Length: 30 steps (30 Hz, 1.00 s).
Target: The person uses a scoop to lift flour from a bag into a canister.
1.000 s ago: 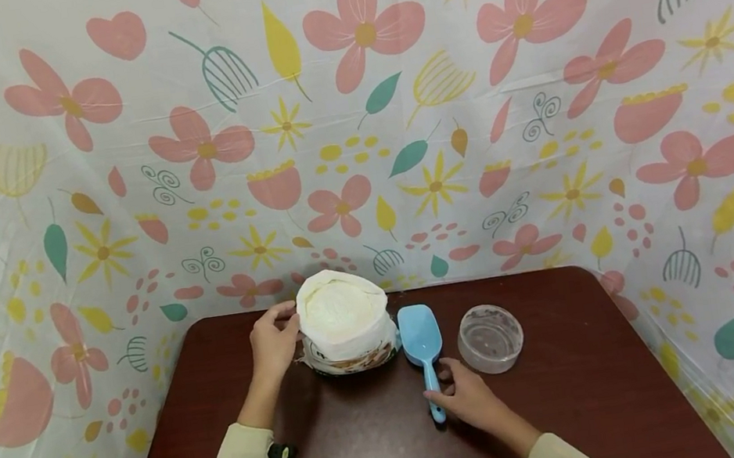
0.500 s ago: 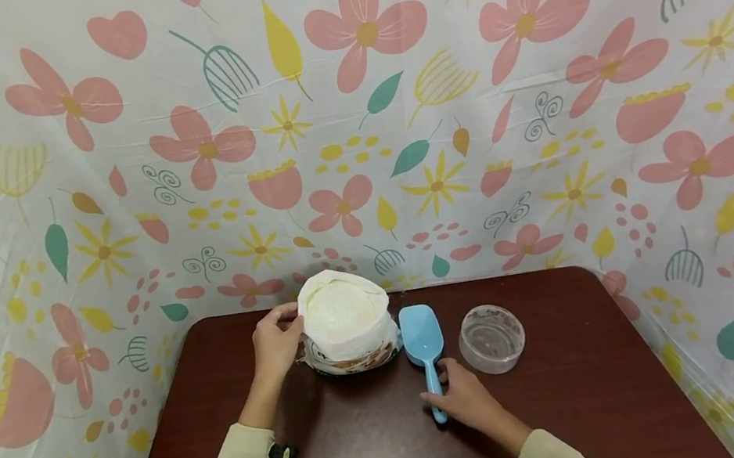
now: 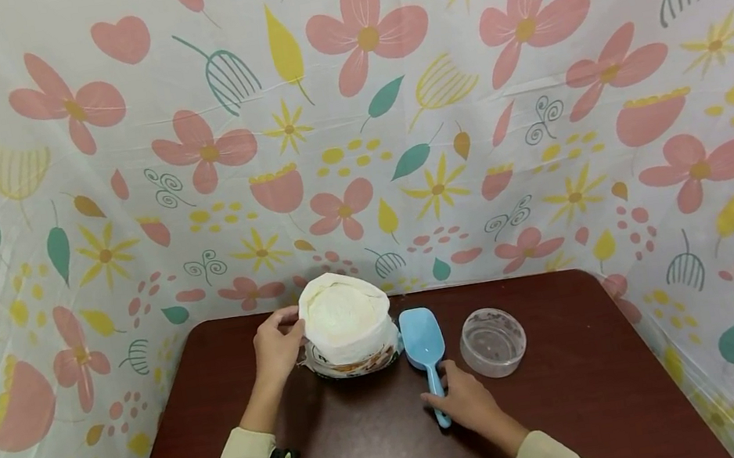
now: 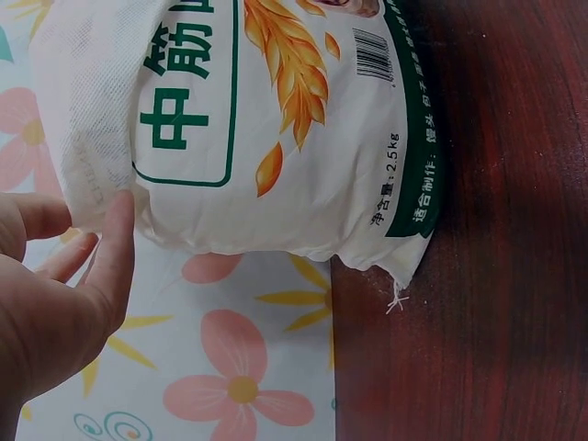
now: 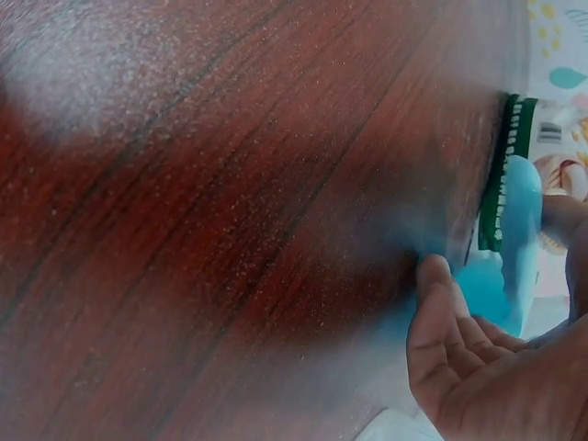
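A flour bag (image 3: 349,346) stands open at the table's back edge, its white rim rolled down and pale flour (image 3: 342,310) inside. My left hand (image 3: 277,352) holds the rolled rim on the bag's left side; the left wrist view shows thumb and fingertips at that rim (image 4: 96,129). Just right of the bag lies a light blue scoop (image 3: 422,335), bowl away from me. My right hand (image 3: 467,398) pinches its handle (image 3: 435,385), thumb on the left and fingers on the right. In the right wrist view the scoop (image 5: 522,207) is blurred and partly behind the hand.
A clear round plastic container (image 3: 493,343) stands right of the scoop on the dark red-brown table (image 3: 576,388). Behind the table hangs a flower-patterned sheet (image 3: 352,128), close to the bag.
My right hand has shifted slightly left over the scoop's handle, and the handle end has moved a little right. The left hand keeps its place at the bag's rim.
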Each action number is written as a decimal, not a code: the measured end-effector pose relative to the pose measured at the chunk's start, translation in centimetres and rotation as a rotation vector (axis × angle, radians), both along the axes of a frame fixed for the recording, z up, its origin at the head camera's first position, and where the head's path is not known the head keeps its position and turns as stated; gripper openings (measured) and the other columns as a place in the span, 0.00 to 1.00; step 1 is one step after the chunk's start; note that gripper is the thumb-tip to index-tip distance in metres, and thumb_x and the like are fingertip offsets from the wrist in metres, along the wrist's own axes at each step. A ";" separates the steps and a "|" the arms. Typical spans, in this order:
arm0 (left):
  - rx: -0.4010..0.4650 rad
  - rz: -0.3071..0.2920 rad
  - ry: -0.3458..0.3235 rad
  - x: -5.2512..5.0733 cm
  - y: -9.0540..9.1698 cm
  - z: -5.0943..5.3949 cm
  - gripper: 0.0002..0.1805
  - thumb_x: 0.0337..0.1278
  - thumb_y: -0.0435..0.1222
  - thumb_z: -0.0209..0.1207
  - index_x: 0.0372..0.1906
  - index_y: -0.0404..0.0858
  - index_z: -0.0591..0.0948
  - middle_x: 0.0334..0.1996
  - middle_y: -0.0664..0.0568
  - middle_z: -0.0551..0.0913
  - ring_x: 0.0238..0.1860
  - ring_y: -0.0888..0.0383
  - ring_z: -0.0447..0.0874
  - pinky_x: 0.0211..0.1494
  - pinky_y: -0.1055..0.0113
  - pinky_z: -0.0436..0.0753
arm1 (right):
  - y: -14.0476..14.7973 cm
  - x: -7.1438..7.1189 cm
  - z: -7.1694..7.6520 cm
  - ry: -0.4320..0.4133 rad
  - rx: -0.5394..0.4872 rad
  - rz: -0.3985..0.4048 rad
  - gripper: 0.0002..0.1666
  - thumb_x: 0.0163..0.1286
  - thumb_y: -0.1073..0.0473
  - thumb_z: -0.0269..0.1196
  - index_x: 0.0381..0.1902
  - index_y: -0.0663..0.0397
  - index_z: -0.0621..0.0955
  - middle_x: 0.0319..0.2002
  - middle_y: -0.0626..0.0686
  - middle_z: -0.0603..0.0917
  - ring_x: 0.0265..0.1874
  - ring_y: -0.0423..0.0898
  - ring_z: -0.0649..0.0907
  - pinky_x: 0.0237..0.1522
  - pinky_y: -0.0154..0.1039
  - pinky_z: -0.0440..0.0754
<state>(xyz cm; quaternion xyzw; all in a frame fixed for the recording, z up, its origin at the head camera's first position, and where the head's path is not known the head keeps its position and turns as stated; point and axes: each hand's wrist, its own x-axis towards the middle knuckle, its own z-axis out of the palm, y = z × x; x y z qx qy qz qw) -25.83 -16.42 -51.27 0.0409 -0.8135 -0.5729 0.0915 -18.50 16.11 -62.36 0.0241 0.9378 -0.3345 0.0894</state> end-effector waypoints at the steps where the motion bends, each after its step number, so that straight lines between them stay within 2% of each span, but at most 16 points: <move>1: 0.001 0.002 0.001 0.0 0.0 0.0 0.15 0.67 0.32 0.64 0.57 0.35 0.85 0.47 0.37 0.86 0.37 0.54 0.87 0.34 0.68 0.91 | 0.0 0.0 0.0 0.003 0.005 -0.003 0.44 0.62 0.41 0.74 0.64 0.61 0.72 0.39 0.48 0.85 0.28 0.40 0.81 0.27 0.38 0.79; 6: -0.003 0.011 0.002 0.0 0.1 0.0 0.15 0.67 0.31 0.64 0.57 0.35 0.85 0.48 0.38 0.86 0.36 0.57 0.87 0.34 0.68 0.91 | 0.2 0.1 0.5 0.019 0.032 -0.002 0.40 0.63 0.43 0.74 0.63 0.62 0.73 0.41 0.52 0.87 0.30 0.42 0.83 0.27 0.40 0.80; 13: -0.004 0.007 -0.014 0.2 0.0 0.0 0.16 0.67 0.33 0.64 0.57 0.36 0.85 0.49 0.39 0.86 0.37 0.52 0.89 0.32 0.68 0.91 | 0.5 0.4 0.8 0.040 0.079 0.013 0.34 0.65 0.49 0.73 0.61 0.62 0.75 0.44 0.56 0.88 0.33 0.44 0.85 0.29 0.43 0.83; 17: 0.003 0.000 -0.010 0.1 0.1 0.0 0.16 0.67 0.32 0.64 0.58 0.35 0.85 0.49 0.38 0.86 0.38 0.52 0.89 0.33 0.68 0.91 | 0.8 0.5 0.7 0.086 0.122 0.016 0.31 0.65 0.52 0.72 0.60 0.61 0.76 0.36 0.54 0.87 0.27 0.44 0.82 0.25 0.42 0.80; 22: 0.002 0.003 -0.005 0.1 0.1 0.0 0.17 0.67 0.32 0.64 0.58 0.35 0.85 0.48 0.38 0.86 0.36 0.52 0.89 0.32 0.67 0.91 | 1.0 0.6 0.8 0.115 0.191 0.003 0.28 0.65 0.55 0.69 0.59 0.59 0.76 0.26 0.50 0.79 0.22 0.45 0.77 0.20 0.42 0.72; 26: 0.007 0.003 -0.006 0.1 0.0 0.0 0.16 0.67 0.32 0.64 0.57 0.35 0.85 0.48 0.37 0.86 0.36 0.52 0.89 0.33 0.67 0.91 | 1.3 0.7 1.0 0.131 0.235 -0.009 0.26 0.64 0.56 0.68 0.58 0.58 0.77 0.25 0.49 0.76 0.22 0.47 0.75 0.20 0.44 0.71; 30: 0.011 0.002 -0.015 0.1 0.0 0.1 0.16 0.67 0.33 0.64 0.57 0.36 0.85 0.48 0.38 0.87 0.37 0.53 0.89 0.33 0.68 0.91 | 1.6 0.7 1.0 0.129 0.265 0.002 0.25 0.65 0.53 0.72 0.54 0.57 0.78 0.27 0.49 0.78 0.24 0.46 0.77 0.21 0.45 0.74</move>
